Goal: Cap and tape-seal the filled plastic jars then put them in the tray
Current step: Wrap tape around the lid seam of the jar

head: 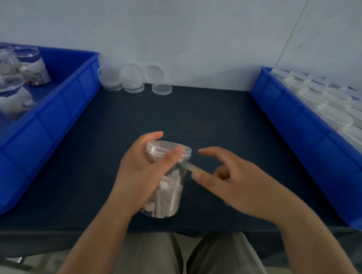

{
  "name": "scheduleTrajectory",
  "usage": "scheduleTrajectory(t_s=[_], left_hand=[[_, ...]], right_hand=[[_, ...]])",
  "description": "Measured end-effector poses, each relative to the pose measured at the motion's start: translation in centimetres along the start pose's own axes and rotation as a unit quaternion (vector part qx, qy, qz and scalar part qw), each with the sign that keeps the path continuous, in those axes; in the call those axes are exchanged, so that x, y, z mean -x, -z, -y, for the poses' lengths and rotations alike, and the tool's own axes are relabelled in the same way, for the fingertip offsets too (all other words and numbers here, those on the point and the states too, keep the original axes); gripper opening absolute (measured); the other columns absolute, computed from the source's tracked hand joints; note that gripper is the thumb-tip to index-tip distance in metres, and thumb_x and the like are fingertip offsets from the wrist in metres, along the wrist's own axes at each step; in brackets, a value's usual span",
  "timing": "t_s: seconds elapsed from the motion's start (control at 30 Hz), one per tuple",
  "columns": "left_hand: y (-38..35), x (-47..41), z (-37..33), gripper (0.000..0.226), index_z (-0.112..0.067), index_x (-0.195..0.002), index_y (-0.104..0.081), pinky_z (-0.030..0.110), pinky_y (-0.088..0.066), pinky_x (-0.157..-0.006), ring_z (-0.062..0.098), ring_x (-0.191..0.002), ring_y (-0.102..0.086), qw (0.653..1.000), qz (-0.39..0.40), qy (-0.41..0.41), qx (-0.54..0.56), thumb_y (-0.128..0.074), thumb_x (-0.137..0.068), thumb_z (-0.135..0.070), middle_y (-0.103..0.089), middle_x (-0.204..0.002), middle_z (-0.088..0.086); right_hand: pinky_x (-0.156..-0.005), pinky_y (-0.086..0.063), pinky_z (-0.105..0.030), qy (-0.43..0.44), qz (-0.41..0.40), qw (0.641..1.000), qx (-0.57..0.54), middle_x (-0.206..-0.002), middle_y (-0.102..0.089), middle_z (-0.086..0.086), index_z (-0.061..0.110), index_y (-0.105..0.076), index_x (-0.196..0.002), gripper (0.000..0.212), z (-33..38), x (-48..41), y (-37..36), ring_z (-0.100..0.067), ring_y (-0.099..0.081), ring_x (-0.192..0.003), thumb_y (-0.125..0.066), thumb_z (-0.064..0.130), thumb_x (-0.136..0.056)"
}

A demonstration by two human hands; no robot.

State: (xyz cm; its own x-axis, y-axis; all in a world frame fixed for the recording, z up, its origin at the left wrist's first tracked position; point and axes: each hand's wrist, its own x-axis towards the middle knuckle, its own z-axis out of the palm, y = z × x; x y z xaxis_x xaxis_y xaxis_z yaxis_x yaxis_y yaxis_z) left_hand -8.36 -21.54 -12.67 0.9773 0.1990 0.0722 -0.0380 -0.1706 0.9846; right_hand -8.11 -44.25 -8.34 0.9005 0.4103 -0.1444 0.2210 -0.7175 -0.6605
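Jar [167, 201]: capped, upright at desk [198, 116] centre, near your edge.
Left hand [142, 172]: yours grips the jar's side.
Right hand [240, 187]: yours pinches tape strip [193, 168] stuck under lid [164, 147]; blurry.

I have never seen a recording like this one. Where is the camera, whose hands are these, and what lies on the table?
There is no machine here: a person works with bare hands, and the one camera sits on the person's head, looking down. The left hand grips a clear jar, capped and filled with white pieces, on the dark table. The right hand seems to pinch a strip of tape that runs to the jar just below its lid; blur hides the details. A blue tray on the left holds open filled jars. A blue tray on the right holds capped jars. Loose clear lids lie at the back by the wall.
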Motion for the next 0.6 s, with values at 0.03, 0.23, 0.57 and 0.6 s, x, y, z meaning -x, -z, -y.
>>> scheduleTrajectory(t_s=[0.03, 0.23, 0.57, 0.6], left_hand=[[0.4, -0.1, 0.0, 0.078, -0.058, -0.129, -0.061, 0.026, -0.059, -0.08, -0.005, -0.101, -0.071, 1.0, -0.001, 0.011, 0.009, -0.072, -0.057, -0.088, -0.069, -0.117, -0.029], [1.3, -0.2, -0.6, 0.063, -0.06, -0.121, -0.066, 0.03, -0.061, -0.075, 0.001, -0.094, -0.076, 0.999, 0.036, 0.023, 0.026, -0.067, -0.065, -0.088, -0.075, -0.108, -0.025], [2.7, -0.5, -0.3, 0.082, -0.034, -0.131, -0.073, 0.04, -0.064, -0.075, 0.037, -0.112, -0.075, 0.956, 0.151, 0.143, 0.206, -0.089, -0.062, -0.076, -0.075, -0.124, 0.019], [2.8, -0.6, -0.3, 0.082, -0.033, -0.131, -0.073, 0.04, -0.064, -0.075, 0.038, -0.111, -0.075, 0.951, 0.16, 0.149, 0.217, -0.09, -0.063, -0.075, -0.075, -0.123, 0.021]], right_hand=[[-0.068, -0.053, -0.026, 0.004, 0.0, 1.0, -0.014, -0.088, -0.074, 0.013, 0.067, -0.038, -0.134, 0.06, 0.0, 0.5, 0.4, -0.005, -0.07, -0.074, -0.045, 0.094, -0.081], [-0.065, -0.05, -0.024, 0.032, -0.028, 0.999, 0.03, -0.092, -0.07, 0.017, 0.072, -0.042, -0.126, 0.036, -0.6, 0.5, 1.2, -0.002, -0.068, -0.078, -0.044, 0.084, -0.092], [-0.067, -0.049, -0.018, 0.039, -0.002, 0.999, 0.015, -0.1, -0.066, 0.022, 0.074, -0.047, -0.134, 0.053, -1.7, -0.9, 1.0, -0.002, -0.066, -0.088, -0.038, 0.09, -0.085], [-0.065, -0.049, -0.016, 0.041, -0.01, 0.999, 0.01, -0.099, -0.067, 0.019, 0.074, -0.049, -0.133, 0.053, -1.5, -1.0, 1.0, -0.004, -0.066, -0.087, -0.036, 0.091, -0.084]])
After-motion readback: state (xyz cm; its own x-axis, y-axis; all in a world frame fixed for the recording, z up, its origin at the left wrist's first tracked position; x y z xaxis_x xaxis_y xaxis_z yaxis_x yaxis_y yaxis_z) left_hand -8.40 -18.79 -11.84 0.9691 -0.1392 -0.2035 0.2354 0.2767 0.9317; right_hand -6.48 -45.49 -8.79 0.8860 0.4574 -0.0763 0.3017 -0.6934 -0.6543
